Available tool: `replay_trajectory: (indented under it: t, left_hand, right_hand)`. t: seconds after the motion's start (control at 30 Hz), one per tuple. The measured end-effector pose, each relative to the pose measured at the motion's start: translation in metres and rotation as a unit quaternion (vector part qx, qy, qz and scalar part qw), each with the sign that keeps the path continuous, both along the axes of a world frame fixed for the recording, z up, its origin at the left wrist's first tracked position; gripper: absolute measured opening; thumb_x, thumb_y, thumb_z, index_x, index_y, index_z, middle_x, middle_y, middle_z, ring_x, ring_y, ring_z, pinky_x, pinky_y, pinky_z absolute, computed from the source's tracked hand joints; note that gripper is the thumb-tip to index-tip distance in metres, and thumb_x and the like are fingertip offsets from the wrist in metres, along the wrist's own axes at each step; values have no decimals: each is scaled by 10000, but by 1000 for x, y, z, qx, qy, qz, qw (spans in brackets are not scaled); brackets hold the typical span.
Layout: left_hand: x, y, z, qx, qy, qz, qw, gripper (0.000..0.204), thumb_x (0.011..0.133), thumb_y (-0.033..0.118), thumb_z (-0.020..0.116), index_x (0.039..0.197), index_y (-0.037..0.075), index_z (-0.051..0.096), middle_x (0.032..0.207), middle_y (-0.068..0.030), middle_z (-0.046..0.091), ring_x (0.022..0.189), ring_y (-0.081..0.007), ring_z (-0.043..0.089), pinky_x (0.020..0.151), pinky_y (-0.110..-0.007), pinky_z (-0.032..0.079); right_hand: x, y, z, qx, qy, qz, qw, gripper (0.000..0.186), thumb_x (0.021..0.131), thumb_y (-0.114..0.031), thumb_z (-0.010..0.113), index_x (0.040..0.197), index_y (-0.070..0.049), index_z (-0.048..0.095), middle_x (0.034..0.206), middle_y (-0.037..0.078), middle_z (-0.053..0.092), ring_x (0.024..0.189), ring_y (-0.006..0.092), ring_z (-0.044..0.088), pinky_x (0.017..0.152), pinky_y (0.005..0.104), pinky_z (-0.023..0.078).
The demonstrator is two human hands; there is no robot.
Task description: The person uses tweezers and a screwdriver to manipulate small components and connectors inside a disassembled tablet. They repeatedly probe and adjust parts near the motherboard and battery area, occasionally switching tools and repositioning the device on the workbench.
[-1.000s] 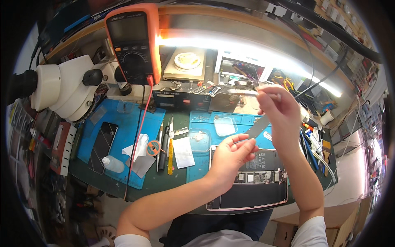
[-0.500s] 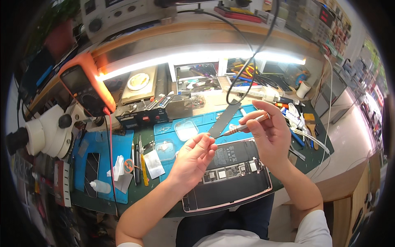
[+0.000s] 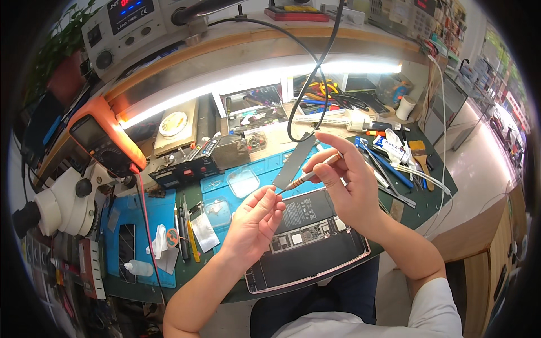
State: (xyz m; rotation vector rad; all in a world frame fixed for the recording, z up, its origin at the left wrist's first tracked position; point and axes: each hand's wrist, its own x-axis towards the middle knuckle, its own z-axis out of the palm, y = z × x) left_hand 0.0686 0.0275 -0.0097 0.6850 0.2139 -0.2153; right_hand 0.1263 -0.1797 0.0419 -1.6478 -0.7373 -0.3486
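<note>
My right hand [image 3: 355,188] grips a slim pen-shaped tool [image 3: 306,177] with reddish-brown bands, its thin tip pointing down to the left. At that tip, my left hand [image 3: 253,219] pinches thumb against fingers; whatever is between them is too small to make out. Both hands are raised over an opened tablet [image 3: 310,267], whose bare circuit board [image 3: 304,237] and dark battery are exposed. Behind the tool, a long dark grey strip [image 3: 295,162] slants across the blue work mat [image 3: 270,164].
A clear plastic box [image 3: 243,181] stands on the mat. To the left are an orange multimeter [image 3: 107,141], a white microscope [image 3: 65,205], a phone [image 3: 127,248] and a squeeze bottle [image 3: 139,267]. Tweezers and pliers [image 3: 394,169] lie at right; a black cable [image 3: 293,121] loops overhead.
The view has shifted slightly, so most things appear further left. My right hand has tilted the tool more steeply, and its tip remains at my left fingertips.
</note>
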Motion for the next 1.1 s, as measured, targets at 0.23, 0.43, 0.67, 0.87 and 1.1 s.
replay_trajectory:
  t: [0.23, 0.43, 0.67, 0.87, 1.1]
  left_hand:
    - [0, -2, -3, 11, -1, -10, 1000, 228, 1050, 176, 715, 1224, 48, 640, 1051, -28, 677, 917, -98, 707, 823, -200, 639]
    - [-1, -4, -3, 36, -5, -16, 999, 230, 1047, 164, 718, 1225, 42, 638, 1054, -29, 684, 933, -93, 706, 833, -198, 639]
    - [-3, -5, -2, 43, -19, -53, 998, 348, 1057, 218, 705, 1310, 4, 599, 1138, -77, 678, 1052, -136, 704, 911, -224, 635]
    - [-3, -15, 12, 34, 11, -72, 997, 511, 1110, 318, 608, 1451, -53, 521, 1293, -196, 657, 1264, -260, 661, 1088, -336, 582]
    - [-11, -22, -7, 453, -202, -64, 866, 322, 1089, 117, 629, 1379, -23, 628, 1248, -100, 679, 1104, -175, 687, 981, -310, 565]
  right_hand:
    - [0, -1, 1, -7, -4, 10, 1000, 477, 1043, -87, 680, 1493, -27, 535, 1001, 91, 763, 862, 157, 750, 776, 298, 606]
    - [-2, -10, 8, -61, -50, 46, 996, 575, 1003, -126, 768, 1513, -27, 520, 1036, 108, 759, 891, 150, 763, 814, 286, 623]
    - [-1, -14, -1, -41, -44, 31, 998, 572, 992, -88, 768, 1505, -24, 524, 1032, 108, 759, 895, 152, 767, 818, 289, 622]
    - [1, -28, -8, -61, -54, -3, 997, 555, 992, -75, 755, 1492, -14, 525, 998, 101, 765, 868, 154, 775, 796, 291, 614]
    - [-2, -71, -22, -126, -63, -30, 990, 586, 986, -86, 755, 1512, -36, 500, 937, 80, 756, 790, 178, 765, 752, 317, 594]
